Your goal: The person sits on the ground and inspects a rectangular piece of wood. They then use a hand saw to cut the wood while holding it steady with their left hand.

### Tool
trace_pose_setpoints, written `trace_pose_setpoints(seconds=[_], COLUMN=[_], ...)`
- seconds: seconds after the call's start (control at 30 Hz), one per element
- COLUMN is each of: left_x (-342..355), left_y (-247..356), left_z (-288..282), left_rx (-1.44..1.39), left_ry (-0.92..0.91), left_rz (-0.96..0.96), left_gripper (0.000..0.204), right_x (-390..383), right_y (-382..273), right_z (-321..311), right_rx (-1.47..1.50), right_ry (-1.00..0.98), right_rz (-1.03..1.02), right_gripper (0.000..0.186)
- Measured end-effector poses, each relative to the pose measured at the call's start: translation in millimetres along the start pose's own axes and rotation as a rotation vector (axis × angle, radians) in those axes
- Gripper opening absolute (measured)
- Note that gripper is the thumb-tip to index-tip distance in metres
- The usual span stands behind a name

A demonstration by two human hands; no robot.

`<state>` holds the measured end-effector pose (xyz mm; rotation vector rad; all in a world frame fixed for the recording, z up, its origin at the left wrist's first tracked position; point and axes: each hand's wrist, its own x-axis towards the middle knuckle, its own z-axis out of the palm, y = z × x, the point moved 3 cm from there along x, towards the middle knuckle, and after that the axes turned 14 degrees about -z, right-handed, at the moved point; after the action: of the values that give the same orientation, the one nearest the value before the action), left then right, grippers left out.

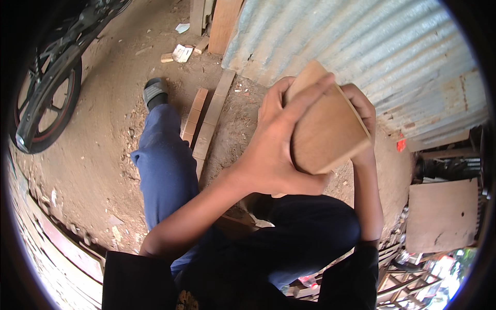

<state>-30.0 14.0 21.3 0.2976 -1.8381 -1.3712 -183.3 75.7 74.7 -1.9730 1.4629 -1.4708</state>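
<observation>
A smooth tan wooden block (pixel 330 132), angular with bevelled edges, is held up in front of me between both hands. My left hand (pixel 274 142) clasps its near left side, with a finger stretched along the face and the thumb under the lower edge. On the far right side, my right hand (pixel 360 106) curls its fingers over the block's edge; part of that hand is hidden behind the wood. The block is tilted and hangs above my bent right leg, apart from the ground.
Two long wooden strips (pixel 213 120) lie on the dirt beside my left leg (pixel 168 160). A corrugated metal sheet (pixel 330 36) stands ahead to the right. A motorcycle wheel (pixel 49 111) is at far left. A wooden board (pixel 442 217) and scrap wood lie at right.
</observation>
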Motion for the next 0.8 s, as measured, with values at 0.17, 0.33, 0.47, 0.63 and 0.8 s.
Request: trace_pose_setpoints(seconds=[0.17,0.33,0.47,0.63,0.8], left_x=[-3,-5,-4,-6,-5], left_y=[3,2,-1,-6,4], left_z=[1,-1,-1,-3,-9], left_rx=[-0.057,-0.024,-0.077,-0.071,-0.055], left_ry=[0.033,0.001,0.000,0.094,0.066], left_rz=[-0.053,-0.137,-0.144,-0.132,-0.092], left_gripper=[0.111,0.108,0.107,0.107,0.107], right_x=[-10,-2,-1,-6,0], right_y=[8,4,1,-7,-32], right_z=[-1,-7,-4,21,17], right_rx=[0.343,0.304,0.299,0.189,-0.038], right_ry=[0.059,-0.042,-0.005,0.017,0.025], right_rz=[0.164,0.169,0.201,0.159,0.069], right_gripper=[0.019,0.018,0.016,0.015,0.012])
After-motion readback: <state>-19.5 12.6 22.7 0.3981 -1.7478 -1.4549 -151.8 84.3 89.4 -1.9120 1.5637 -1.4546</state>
